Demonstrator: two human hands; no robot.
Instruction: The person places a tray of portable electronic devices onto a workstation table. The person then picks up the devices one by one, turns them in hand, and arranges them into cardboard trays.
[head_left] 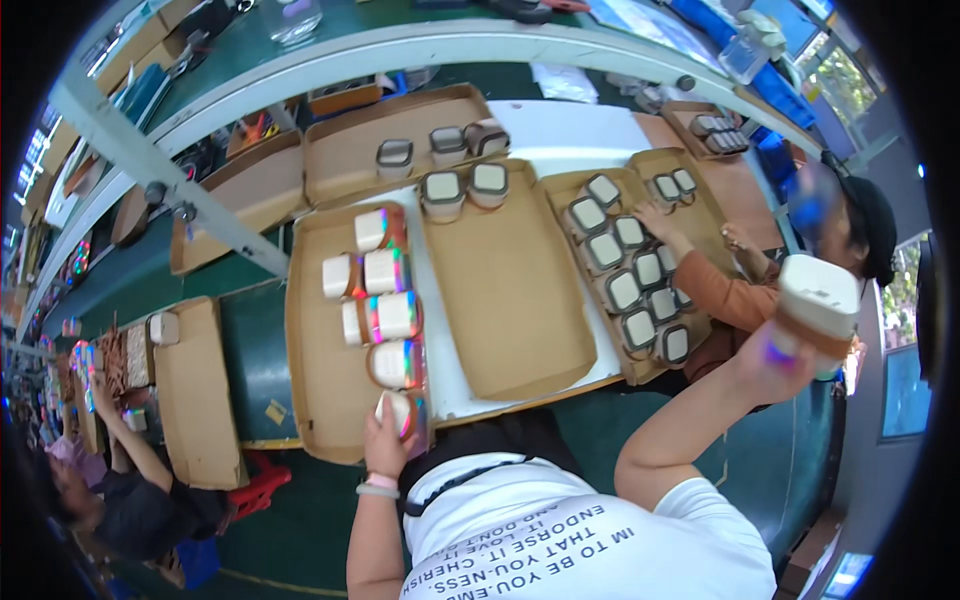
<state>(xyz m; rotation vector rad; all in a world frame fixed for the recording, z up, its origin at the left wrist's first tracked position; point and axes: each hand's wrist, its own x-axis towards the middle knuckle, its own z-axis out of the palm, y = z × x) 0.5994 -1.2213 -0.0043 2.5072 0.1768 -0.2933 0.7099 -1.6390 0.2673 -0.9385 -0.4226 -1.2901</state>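
My right hand (775,368), raised at the right, grips a white rounded-cube device (820,290) with a brown band. A purple-blue glow shows low on it, by my fingers. My left hand (386,440) is closed on a similar white device (396,412) at the near right corner of a cardboard tray (318,400). Several more white devices (388,270) lie in that tray beyond my left hand, with brown bands and coloured lights along their right sides. My fingers partly cover both held devices.
A cardboard tray (520,330) in the middle has two devices (488,183) at its far end. To its right, a co-worker's hand (655,220) reaches over a filled tray (585,260). A metal frame bar (225,235) slants across the left. Another person (140,500) works at far left.
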